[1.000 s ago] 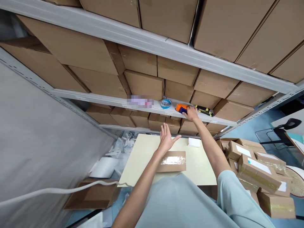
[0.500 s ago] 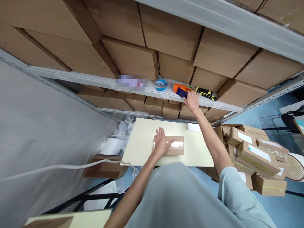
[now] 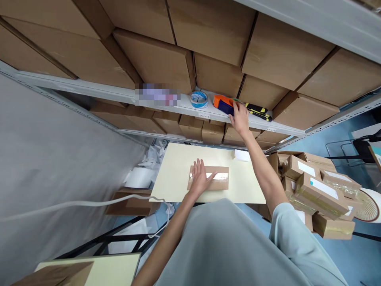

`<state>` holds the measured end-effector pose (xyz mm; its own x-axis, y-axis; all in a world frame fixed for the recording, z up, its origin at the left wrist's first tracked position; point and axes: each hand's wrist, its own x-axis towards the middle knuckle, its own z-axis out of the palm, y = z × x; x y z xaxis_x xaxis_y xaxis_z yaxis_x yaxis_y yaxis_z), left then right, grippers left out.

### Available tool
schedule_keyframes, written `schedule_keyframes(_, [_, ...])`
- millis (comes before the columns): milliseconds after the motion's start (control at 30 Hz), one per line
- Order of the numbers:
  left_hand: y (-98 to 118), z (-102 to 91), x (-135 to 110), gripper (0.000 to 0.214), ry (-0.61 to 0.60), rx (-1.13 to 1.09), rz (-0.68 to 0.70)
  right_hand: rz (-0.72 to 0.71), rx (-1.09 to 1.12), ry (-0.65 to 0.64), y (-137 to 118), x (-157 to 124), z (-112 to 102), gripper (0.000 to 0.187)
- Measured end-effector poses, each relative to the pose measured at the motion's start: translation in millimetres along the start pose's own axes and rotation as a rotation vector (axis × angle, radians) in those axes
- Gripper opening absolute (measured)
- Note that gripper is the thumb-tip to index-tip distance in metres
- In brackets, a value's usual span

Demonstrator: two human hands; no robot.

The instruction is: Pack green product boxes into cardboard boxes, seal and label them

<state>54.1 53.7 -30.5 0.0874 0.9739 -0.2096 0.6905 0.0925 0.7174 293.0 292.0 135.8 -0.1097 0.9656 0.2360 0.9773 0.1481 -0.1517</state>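
Note:
A small taped cardboard box [image 3: 220, 180] lies on the cream tabletop [image 3: 175, 174]. My left hand [image 3: 200, 178] rests on the box's left part with fingers stretched and thumb spread over the clear tape. On the grey shelf edge above the table, my right hand [image 3: 240, 117] has its fingers around the right end of an orange and dark-blue device [image 3: 222, 104]; its exact kind does not show. Yellow-and-black handled tools [image 3: 258, 112] lie just right of that hand. A blue-and-white tape roll [image 3: 199, 99] sits to the left of the device.
Large cartons [image 3: 218, 71] fill the shelf. A white slip or small box [image 3: 241, 155] lies at the table's back right. Labelled parcels [image 3: 321, 194] are heaped at the right. A white cable [image 3: 104, 202] crosses at the left, near a white roll [image 3: 139, 177].
The view has shifted slightly, so the shelf and table sit a little higher in the picture. Both hands keep their places, on the box and on the device.

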Motion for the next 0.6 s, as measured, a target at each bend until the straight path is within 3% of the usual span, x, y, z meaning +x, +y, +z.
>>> schedule_keyframes(67, [-15, -5.0, 0, 0.114, 0.033, 0.006, -0.033, 0.109, 0.043, 0.079, -7, -38, 3, 0.067])
schedule_keyframes(133, [-34, -6.3, -3, 0.116, 0.069, -0.004, -0.095, 0.235, 0.066, 0.062, -18, -95, 16, 0.069])
schedule_keyframes(267, [-60, 2.6, -17, 0.121, 0.092, -0.057, -0.227, 0.338, 0.133, -0.284, -48, -230, 75, 0.073])
schedule_keyframes(333, [-60, 8.4, -23, 0.126, 0.056, -0.085, -0.273, 0.412, 0.252, -0.427, -62, -281, 105, 0.082])
schedule_keyframes(367, [-59, 10.9, -26, 0.127, 0.040, -0.095, -0.304, 0.453, 0.345, -0.434, -68, -300, 118, 0.088])
schedule_keyframes(467, [-55, 15.7, -25, 0.122, 0.059, -0.101, -0.417, 0.595, 0.609, -0.315, -72, -325, 148, 0.110])
schedule_keyframes(600, [-67, 13.5, -14, 0.094, -0.008, -0.218, -0.487, 0.696, 0.808, -0.257, -57, -324, 170, 0.126])
